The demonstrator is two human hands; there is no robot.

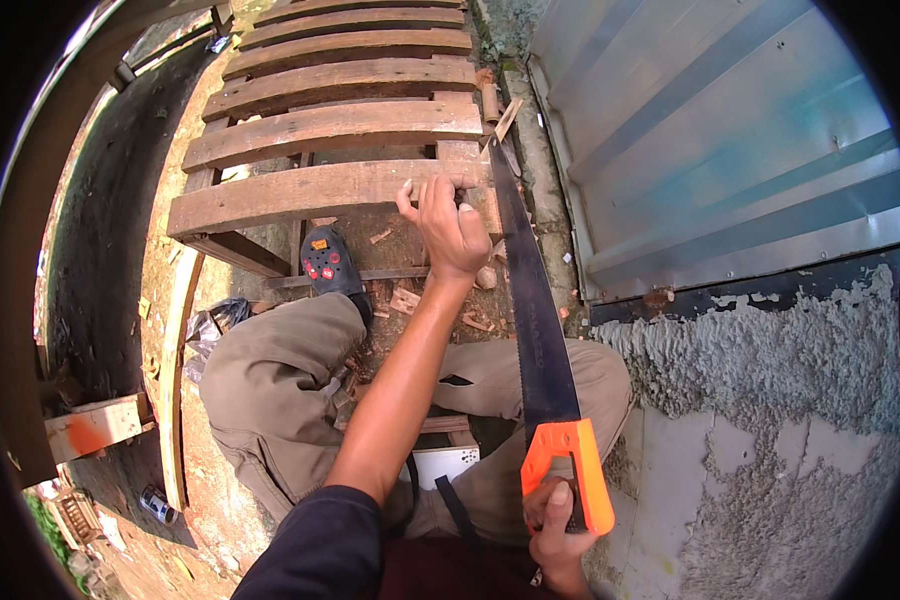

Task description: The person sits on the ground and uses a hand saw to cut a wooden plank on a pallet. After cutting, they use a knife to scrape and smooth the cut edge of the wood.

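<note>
My right hand (560, 525) is closed around the orange and black handle of a handsaw (536, 310). Its long dark blade points away from me, with the toothed edge on the left. The blade runs beside the right end of the nearest wooden slat (300, 192); whether the teeth touch the wood, I cannot tell. That slat belongs to a slatted wooden frame (355, 72). Near the slat's right end, my left hand (446, 225) curls its fingers over the front edge and grips it.
A corrugated metal sheet (710, 130) and a rough plastered wall (760, 430) stand close on the right. Wood scraps (406, 300) litter the ground under the frame. A long board (176, 380), a plastic bag (210, 328) and a can (158, 504) lie at left.
</note>
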